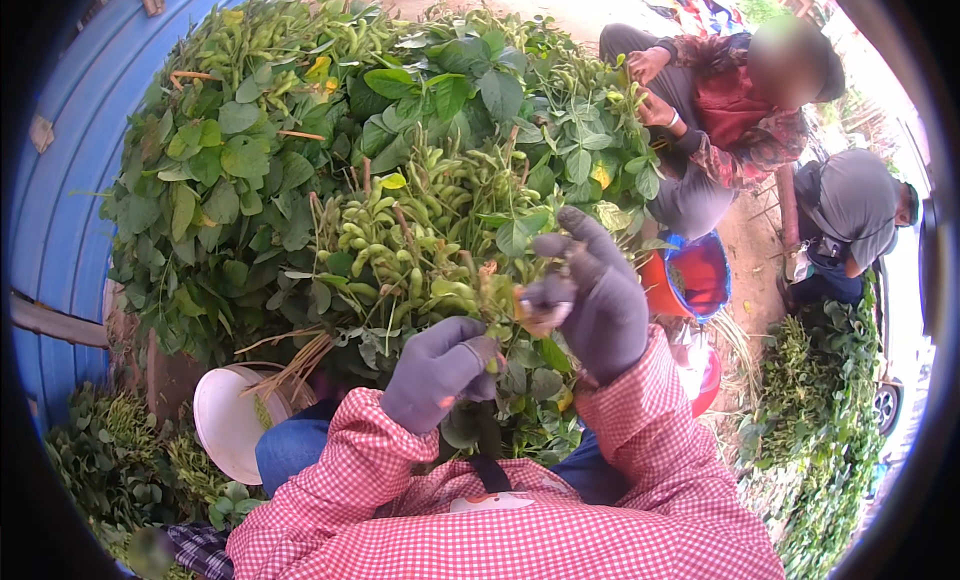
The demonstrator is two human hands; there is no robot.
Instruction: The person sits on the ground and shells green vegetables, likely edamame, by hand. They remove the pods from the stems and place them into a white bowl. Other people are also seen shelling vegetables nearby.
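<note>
A big heap of green soybean plants (424, 197) with leaves and pods lies before me. My left hand (450, 370), in a grey-purple glove, is closed on part of a soybean plant at the near edge of the heap. To its right my right hand (600, 295), in a like glove with bare fingertips or a pale wrap showing, is raised with thumb and fingers bent. The motion blur leaves unclear whether anything is between its fingers. Pods and a plant stalk (487, 291) stand between the two hands.
A white bucket (236, 422) tilts at my left knee. At right are a red bucket with a blue liner (697, 276) and a red container (707, 381). A person (739, 122) handles plants across the heap; another (847, 212) bends farther right. Blue corrugated metal (82, 160) borders the left side.
</note>
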